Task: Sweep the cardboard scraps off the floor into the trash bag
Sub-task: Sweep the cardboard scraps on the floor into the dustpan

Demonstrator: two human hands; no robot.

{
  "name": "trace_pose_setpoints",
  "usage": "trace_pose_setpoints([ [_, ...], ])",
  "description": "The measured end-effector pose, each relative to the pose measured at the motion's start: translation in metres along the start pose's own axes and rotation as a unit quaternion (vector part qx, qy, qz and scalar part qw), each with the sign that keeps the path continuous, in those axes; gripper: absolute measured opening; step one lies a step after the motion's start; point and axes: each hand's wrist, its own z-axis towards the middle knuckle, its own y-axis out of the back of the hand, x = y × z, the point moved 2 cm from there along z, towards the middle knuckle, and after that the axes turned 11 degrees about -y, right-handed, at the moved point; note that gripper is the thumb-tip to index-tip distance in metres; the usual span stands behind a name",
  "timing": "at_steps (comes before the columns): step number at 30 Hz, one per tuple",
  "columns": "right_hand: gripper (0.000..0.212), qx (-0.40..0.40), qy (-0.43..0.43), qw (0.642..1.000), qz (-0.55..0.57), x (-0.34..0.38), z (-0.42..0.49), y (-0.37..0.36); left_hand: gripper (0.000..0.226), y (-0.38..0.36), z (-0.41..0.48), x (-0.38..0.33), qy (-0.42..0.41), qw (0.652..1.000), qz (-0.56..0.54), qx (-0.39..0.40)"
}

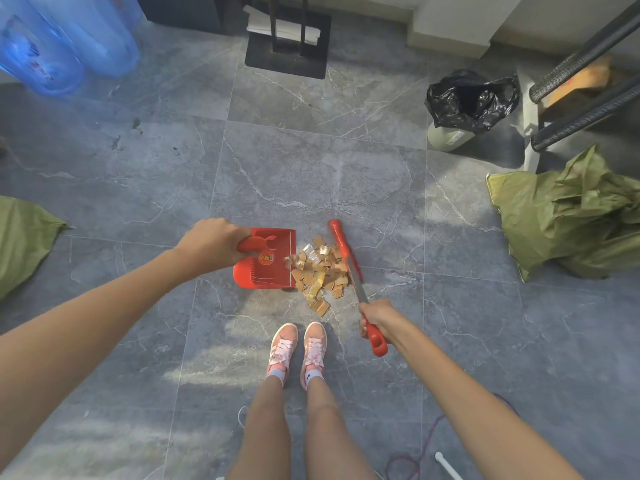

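Observation:
A pile of small cardboard scraps (320, 273) lies on the grey tiled floor just ahead of my pink shoes. A red dustpan (268, 261) sits on the floor at the pile's left edge, and my left hand (213, 242) grips its handle. On the pile's right side stands a red hand brush (346, 252), touching the scraps. My right hand (374, 318) grips the brush's red handle. A bin lined with a black trash bag (471, 100) stands open at the far right, well away from the pile.
Green woven sacks lie at the right (571, 216) and left (20, 237). Blue water jugs (62, 39) stand at the far left. A black stand base (287, 46) is at the top centre. A metal frame (581, 81) fills the upper right. A cord (429, 441) trails behind me.

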Motion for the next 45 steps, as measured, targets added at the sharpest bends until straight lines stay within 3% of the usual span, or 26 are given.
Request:
trace_pose_setpoints([
  [9, 0.008, 0.015, 0.049, 0.998, -0.041, 0.003, -0.007, -0.073, 0.033, 0.006, 0.014, -0.003, 0.024, 0.999, -0.007, 0.038],
  [18, 0.021, 0.134, 0.028, 0.989, 0.063, -0.009, -0.034, -0.127, 0.029, 0.001, 0.008, -0.004, 0.02, 1.0, -0.002, 0.018],
  [31, 0.022, 0.243, -0.067, 0.923, 0.291, -0.069, -0.052, -0.004, 0.036, -0.025, -0.051, 0.014, -0.015, 0.999, 0.03, -0.011],
  [35, 0.079, 0.315, -0.077, 0.88, 0.346, -0.07, -0.073, 0.033, 0.04, -0.019, -0.07, 0.027, -0.006, 0.997, 0.035, -0.067],
  [39, 0.086, 0.323, -0.069, 0.874, 0.355, -0.077, -0.084, 0.061, 0.043, -0.008, -0.089, 0.045, 0.023, 0.992, 0.037, -0.116],
  [45, 0.088, 0.287, -0.044, 0.889, 0.353, -0.084, -0.085, 0.086, 0.042, 0.004, -0.115, 0.064, 0.069, 0.989, 0.048, -0.124],
])
